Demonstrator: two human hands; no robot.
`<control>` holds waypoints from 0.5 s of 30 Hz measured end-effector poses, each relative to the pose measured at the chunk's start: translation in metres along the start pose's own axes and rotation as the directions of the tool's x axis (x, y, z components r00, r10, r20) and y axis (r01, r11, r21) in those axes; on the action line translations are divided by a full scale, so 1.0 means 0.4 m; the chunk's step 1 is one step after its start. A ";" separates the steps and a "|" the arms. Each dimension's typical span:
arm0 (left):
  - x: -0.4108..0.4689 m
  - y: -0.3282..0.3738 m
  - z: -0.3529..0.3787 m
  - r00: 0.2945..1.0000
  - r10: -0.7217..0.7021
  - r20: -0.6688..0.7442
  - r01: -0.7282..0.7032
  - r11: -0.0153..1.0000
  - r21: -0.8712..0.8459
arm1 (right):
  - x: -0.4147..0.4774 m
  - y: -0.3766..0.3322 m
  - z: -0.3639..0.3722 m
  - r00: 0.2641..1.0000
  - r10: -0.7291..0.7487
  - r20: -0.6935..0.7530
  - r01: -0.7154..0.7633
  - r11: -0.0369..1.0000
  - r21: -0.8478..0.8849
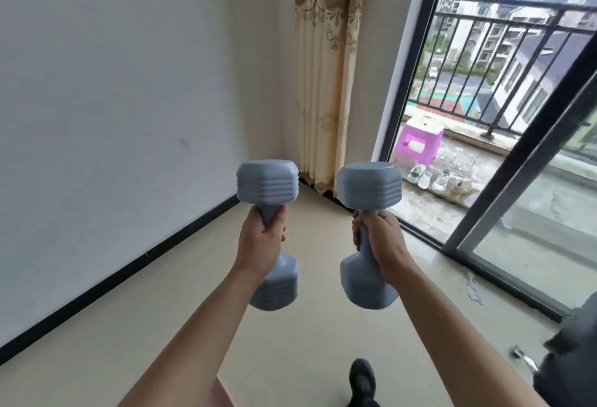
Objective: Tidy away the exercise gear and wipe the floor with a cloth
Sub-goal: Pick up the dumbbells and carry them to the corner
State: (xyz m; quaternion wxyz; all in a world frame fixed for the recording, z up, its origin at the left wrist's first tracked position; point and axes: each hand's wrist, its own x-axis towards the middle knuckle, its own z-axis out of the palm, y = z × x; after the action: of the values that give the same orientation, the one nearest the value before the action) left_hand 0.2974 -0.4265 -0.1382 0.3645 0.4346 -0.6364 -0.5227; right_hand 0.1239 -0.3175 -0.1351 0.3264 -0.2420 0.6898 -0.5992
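In the corner of the room, by the open sliding door, we hold two grey-blue dumbbells up in front of us, above the pale floor (155, 335). We can read no brand, label or writing on them or on anything else here. Our left hand (261, 241) is clamped round the handle of the left dumbbell (267, 185), fingers wrapped from the far side, one ribbed head standing above the fist and the other hanging below the wrist. Our right hand (378, 238) grips the right dumbbell (370, 186) the same way, its lower head showing to the left of the wrist. Both weights stand nearly upright, tilted a little, side by side but apart, neither touching the other. Both forearms are bare and stretch forward from the bottom edge, converging slightly toward the hands. Below, between the arms, a black shoe (361, 380) rests on the floor. Behind the weights hangs a patterned curtain (326, 67); outside on the balcony stand a pink stool (418, 143) and some pale shoes (433, 178) near the railing (504, 51).
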 end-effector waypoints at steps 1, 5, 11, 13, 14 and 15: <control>0.056 -0.008 0.035 1.000 -0.013 -0.013 0.014 1.000 0.008 | 0.074 0.005 -0.007 1.000 0.000 0.014 0.000 1.000 0.004; 0.271 -0.025 0.167 0.995 -0.078 -0.065 0.078 0.997 0.002 | 0.370 0.025 -0.025 0.993 0.034 0.111 -0.030 0.999 -0.041; 0.554 0.004 0.222 0.960 -0.191 -0.206 0.189 0.982 -0.029 | 0.746 -0.041 0.034 0.963 0.123 0.241 -0.097 0.989 -0.116; 0.645 0.004 0.201 0.937 -0.222 -0.270 0.211 0.975 -0.069 | 0.856 -0.065 0.086 0.947 0.151 0.285 -0.120 0.985 -0.125; 0.691 -0.001 0.188 0.923 -0.241 -0.301 0.226 0.971 -0.085 | 0.908 -0.072 0.115 0.939 0.169 0.301 -0.135 0.982 -0.132; 0.739 -0.011 0.172 0.906 -0.262 -0.332 0.243 0.965 -0.098 | 0.963 -0.077 0.148 0.931 0.185 0.315 -0.148 0.979 -0.138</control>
State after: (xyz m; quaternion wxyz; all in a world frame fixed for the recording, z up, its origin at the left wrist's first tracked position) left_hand 0.1296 -0.6791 -0.1524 0.4104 0.5876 -0.4872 -0.4990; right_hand -0.0919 -0.6416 -0.1707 0.4718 -0.2962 0.6766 -0.4816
